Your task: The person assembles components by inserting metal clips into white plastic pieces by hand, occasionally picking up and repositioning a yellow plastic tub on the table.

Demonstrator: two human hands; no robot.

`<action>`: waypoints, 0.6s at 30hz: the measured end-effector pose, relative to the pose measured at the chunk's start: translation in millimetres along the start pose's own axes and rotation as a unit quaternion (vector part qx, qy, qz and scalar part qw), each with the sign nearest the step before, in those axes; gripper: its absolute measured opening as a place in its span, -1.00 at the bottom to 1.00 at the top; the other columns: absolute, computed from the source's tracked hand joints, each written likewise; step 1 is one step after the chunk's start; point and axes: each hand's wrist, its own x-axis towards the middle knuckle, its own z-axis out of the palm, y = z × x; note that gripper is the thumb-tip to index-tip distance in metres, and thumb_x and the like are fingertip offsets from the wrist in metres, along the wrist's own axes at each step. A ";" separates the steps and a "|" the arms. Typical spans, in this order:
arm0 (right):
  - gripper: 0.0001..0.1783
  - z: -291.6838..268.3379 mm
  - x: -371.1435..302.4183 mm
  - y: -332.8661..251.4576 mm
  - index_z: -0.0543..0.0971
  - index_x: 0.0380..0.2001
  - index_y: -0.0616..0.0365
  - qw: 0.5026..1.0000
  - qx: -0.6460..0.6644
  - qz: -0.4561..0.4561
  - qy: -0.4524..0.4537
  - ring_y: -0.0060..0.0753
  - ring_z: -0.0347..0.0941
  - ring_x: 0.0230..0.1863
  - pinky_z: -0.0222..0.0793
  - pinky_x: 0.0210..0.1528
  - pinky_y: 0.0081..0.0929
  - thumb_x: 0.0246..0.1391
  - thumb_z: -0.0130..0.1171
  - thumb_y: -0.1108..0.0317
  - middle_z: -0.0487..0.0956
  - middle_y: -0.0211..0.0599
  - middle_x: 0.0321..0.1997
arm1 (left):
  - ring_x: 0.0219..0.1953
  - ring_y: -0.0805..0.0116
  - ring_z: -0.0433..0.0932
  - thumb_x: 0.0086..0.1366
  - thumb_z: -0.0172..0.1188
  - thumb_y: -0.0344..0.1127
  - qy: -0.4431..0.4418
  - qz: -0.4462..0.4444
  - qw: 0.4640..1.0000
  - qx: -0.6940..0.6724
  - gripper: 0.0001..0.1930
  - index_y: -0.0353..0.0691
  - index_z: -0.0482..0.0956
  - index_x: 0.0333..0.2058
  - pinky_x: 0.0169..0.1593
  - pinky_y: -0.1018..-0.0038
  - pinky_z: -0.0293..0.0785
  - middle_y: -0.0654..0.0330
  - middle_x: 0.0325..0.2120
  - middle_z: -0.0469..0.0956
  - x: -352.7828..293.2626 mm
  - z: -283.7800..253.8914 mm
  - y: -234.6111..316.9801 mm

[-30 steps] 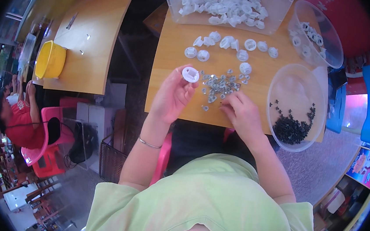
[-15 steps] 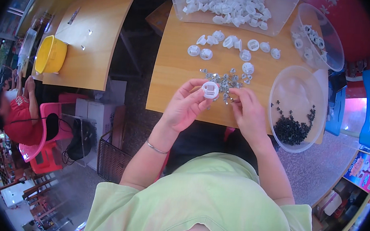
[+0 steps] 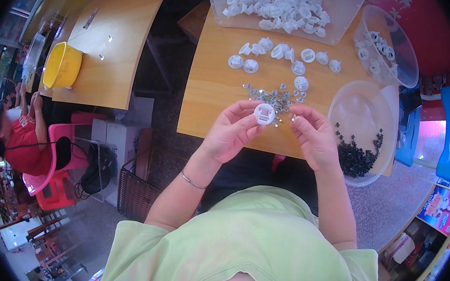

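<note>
Between the thumb and fingers of my left hand (image 3: 235, 129) is a round white plastic part (image 3: 265, 114), its slotted face turned up toward me. My right hand (image 3: 313, 137), just to its right, pinches a small shiny metal piece (image 3: 294, 117). Behind both hands lies a loose heap of small metal pieces (image 3: 277, 99) on the wooden table (image 3: 207, 96). Several more round white parts (image 3: 251, 66) are spread in a rough row beyond the heap.
A clear bin (image 3: 330, 36) of white parts stands at the far side. On the right are a clear tub (image 3: 391, 75) of parts and a round container (image 3: 365, 99) with small black pieces (image 3: 356, 160). Left, a person in red (image 3: 29, 142) sits by another table with a yellow basin (image 3: 63, 66).
My right hand has lifted from the heap and drawn back to the right with a metal piece in its fingers. My left hand has shifted slightly right with the white part.
</note>
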 end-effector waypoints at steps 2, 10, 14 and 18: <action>-0.80 2.0 -1.5 -5.1 0.51 -0.20 0.28 1.000 -0.010 -0.020 -0.014 -0.63 0.40 -0.17 0.30 -0.05 -0.65 0.05 0.11 0.52 0.52 -0.37 -0.23 | -0.12 0.44 0.49 0.23 0.08 -0.48 -0.011 0.004 1.000 0.012 -0.73 -0.25 0.43 -0.07 -0.09 0.58 0.48 0.15 -0.15 0.50 -0.4 1.7 0.4; -0.71 16.3 -9.7 -26.1 0.41 -0.13 0.29 0.997 -0.026 -0.074 -0.025 -0.51 0.44 -0.12 0.33 0.01 -0.55 0.02 0.09 0.57 0.48 -0.31 -0.19 | -0.12 0.40 0.50 0.25 0.07 -0.42 -0.044 -0.010 0.998 0.049 -0.74 -0.26 0.44 -0.06 -0.08 0.56 0.48 0.18 -0.15 0.50 -2.6 8.4 4.4; -0.70 13.7 -6.5 -22.2 0.38 -0.13 0.28 0.998 -0.052 -0.038 -0.027 -0.47 0.45 -0.10 0.35 0.00 -0.54 0.02 0.10 0.57 0.46 -0.29 -0.16 | -0.09 0.32 0.50 0.28 0.04 -0.40 -0.033 -0.026 0.999 0.029 -0.75 -0.30 0.43 -0.08 -0.02 0.48 0.47 0.12 -0.15 0.50 -3.0 17.7 2.9; -0.75 10.8 -6.6 -13.1 0.39 -0.17 0.30 0.973 -0.199 -0.112 -0.023 -0.46 0.47 -0.12 0.39 -0.03 -0.53 0.02 0.08 0.60 0.48 -0.27 -0.19 | -0.04 0.24 0.48 0.29 0.01 -0.39 -0.017 -0.018 1.000 -0.009 -0.75 -0.35 0.41 -0.09 0.07 0.36 0.43 0.04 -0.15 0.49 -0.7 27.9 -2.3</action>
